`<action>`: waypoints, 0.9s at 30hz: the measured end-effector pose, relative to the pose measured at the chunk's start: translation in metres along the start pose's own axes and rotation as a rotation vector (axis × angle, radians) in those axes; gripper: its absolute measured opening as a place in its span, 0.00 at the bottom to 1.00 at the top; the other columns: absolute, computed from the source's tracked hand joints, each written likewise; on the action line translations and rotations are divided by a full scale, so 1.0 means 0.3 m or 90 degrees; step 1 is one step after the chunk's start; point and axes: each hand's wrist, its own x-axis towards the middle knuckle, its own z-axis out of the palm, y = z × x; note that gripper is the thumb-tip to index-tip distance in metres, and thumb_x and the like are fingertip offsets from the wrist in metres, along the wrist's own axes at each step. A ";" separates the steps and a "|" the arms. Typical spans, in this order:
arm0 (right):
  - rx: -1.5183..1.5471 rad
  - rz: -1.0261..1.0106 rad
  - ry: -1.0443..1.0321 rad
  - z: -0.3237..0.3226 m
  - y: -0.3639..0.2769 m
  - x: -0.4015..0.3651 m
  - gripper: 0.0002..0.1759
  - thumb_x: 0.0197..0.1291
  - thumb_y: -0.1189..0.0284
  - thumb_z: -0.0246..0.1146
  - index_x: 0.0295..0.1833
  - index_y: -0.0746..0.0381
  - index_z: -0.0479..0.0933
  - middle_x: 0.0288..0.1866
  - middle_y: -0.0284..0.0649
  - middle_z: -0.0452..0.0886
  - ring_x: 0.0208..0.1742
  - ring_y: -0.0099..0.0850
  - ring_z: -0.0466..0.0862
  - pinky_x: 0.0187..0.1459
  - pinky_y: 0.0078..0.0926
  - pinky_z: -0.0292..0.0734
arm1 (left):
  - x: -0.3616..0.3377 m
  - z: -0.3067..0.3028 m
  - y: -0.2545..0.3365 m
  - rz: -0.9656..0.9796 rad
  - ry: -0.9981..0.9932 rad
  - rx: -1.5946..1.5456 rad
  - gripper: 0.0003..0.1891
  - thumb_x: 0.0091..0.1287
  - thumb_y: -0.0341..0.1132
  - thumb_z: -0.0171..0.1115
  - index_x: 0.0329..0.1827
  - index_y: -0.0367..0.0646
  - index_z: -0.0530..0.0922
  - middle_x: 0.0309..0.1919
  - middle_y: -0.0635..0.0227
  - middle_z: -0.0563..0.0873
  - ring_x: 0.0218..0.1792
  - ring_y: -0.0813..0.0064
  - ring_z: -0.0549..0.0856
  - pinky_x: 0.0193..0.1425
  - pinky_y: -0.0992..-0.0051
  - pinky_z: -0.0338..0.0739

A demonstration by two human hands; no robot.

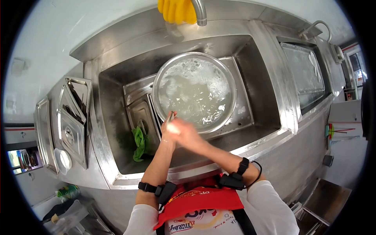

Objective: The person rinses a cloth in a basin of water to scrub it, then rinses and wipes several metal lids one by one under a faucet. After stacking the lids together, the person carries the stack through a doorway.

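My two hands meet at the near rim of a large round steel basin (232, 84) full of soapy, foamy water, which stands in a deep steel sink (113, 117). My left hand (169, 133) grips a thin metal utensil (170, 116) whose end pokes up toward the basin. My right hand (187, 133) is blurred and pressed against the left one, rubbing the same utensil with something pale; I cannot make out what. Both wrists carry black straps.
Steel trays (139, 111) lie under and beside the basin. A green cloth (138, 144) lies in the sink at left. Lidded steel pans (72, 117) lean on the left counter. Yellow gloves (177, 11) hang by the tap (200, 13). A second sink (305, 70) is at right.
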 end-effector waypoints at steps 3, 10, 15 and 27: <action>-0.085 -0.076 -0.054 -0.011 0.077 0.020 0.09 0.51 0.69 0.59 0.39 0.57 0.74 0.31 0.48 0.74 0.32 0.46 0.76 0.32 0.35 0.73 | -0.016 0.140 -0.043 0.030 0.104 0.004 0.14 0.64 0.43 0.54 0.44 0.43 0.74 0.32 0.69 0.80 0.31 0.74 0.80 0.32 0.74 0.76; -0.123 -0.160 -0.003 -0.029 -0.019 0.030 0.05 0.51 0.67 0.59 0.28 0.56 0.74 0.27 0.42 0.73 0.27 0.42 0.76 0.28 0.35 0.72 | -0.006 0.042 -0.076 0.120 -0.031 0.002 0.16 0.67 0.43 0.46 0.51 0.44 0.71 0.41 0.68 0.78 0.40 0.71 0.79 0.48 0.70 0.75; -0.194 0.026 -0.003 -0.056 0.163 0.075 0.05 0.51 0.66 0.60 0.30 0.55 0.75 0.29 0.41 0.74 0.30 0.43 0.76 0.30 0.32 0.73 | -0.050 0.206 -0.099 0.011 0.245 0.189 0.20 0.66 0.50 0.44 0.50 0.45 0.72 0.37 0.67 0.79 0.36 0.73 0.79 0.39 0.70 0.76; 0.352 0.246 0.074 -0.115 0.089 0.026 0.09 0.56 0.66 0.60 0.39 0.58 0.73 0.37 0.32 0.76 0.39 0.24 0.77 0.36 0.24 0.75 | -0.095 0.223 -0.022 0.053 0.143 0.164 0.13 0.62 0.34 0.55 0.47 0.40 0.73 0.39 0.63 0.80 0.40 0.69 0.80 0.45 0.71 0.77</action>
